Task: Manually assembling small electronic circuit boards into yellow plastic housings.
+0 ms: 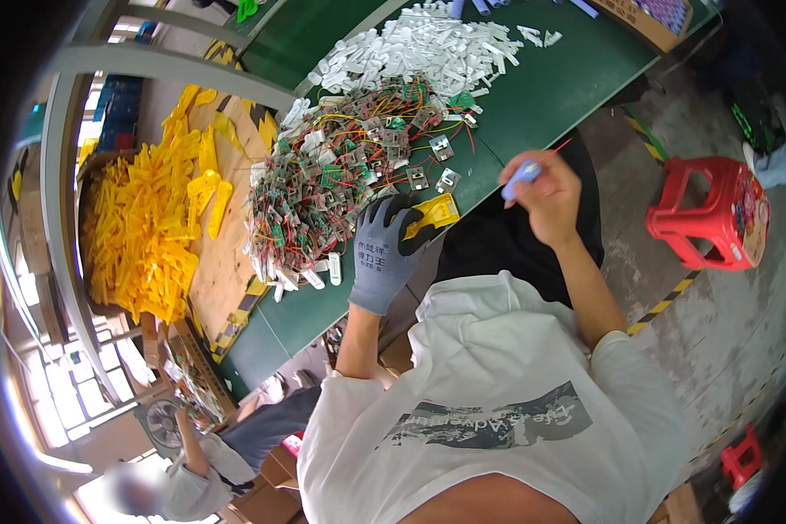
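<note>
My left hand, in a grey work glove with black fingertips, grips a yellow plastic shell at the table's near edge. To the right of it, my bare right hand is raised off the table, fingers closed round a small lavender plastic piece. A thin red strand sticks out above that hand; what it belongs to is hidden. Just beyond my left hand lies a heap of small circuit boards with metal parts and coloured wires. Several loose metal parts sit at its right side.
White plastic pieces are piled farther back on the green table. Yellow shells fill the left side. A box of lavender pieces stands far right. A red stool is on the floor; another person sits lower left.
</note>
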{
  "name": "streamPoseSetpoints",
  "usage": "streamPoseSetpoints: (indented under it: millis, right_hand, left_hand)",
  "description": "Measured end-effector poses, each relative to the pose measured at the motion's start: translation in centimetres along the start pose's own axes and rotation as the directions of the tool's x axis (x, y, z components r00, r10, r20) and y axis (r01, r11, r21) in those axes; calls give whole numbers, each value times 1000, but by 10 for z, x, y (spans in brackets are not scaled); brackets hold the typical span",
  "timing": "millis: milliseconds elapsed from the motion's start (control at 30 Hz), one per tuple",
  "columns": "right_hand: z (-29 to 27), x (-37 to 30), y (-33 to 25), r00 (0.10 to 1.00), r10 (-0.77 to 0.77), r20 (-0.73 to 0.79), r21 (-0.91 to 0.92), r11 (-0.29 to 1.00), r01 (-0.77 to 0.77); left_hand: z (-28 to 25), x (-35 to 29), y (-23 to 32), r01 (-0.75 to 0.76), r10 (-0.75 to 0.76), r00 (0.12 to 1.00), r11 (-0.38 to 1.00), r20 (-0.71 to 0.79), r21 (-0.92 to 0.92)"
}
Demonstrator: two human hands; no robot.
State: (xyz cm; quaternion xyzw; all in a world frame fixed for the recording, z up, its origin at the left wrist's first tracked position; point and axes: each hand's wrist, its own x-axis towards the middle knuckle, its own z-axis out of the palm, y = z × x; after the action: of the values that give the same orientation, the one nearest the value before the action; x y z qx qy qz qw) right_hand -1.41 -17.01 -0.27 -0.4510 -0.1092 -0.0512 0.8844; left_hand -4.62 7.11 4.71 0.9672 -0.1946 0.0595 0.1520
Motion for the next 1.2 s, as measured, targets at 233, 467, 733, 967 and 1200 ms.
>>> streamPoseSetpoints:
  millis: [233,467,733,967,1200]
  right_hand:
    - [29,-4,18,930,69,362,-542,827,150]
    - [28,-3,33,854,-68,516,-687,563,460]
    - [40,11,23,879,100,466,-747,577,330]
    - [61,26,51,741,-16,671,-625,525,578]
    - [54,25,45,755,18,655,-626,571,530]
  left_hand:
    - [6,-3,-6,133,-152,988,930,-27,-343]
    - [-3,-11,-18,138,-164,985,927,-46,-348]
    - [12,-26,-33,25,-83,975,963,-208,-267]
    - [6,-22,-29,115,-172,973,939,-153,-324]
    - [0,-23,-29,105,-161,978,930,-133,-352]
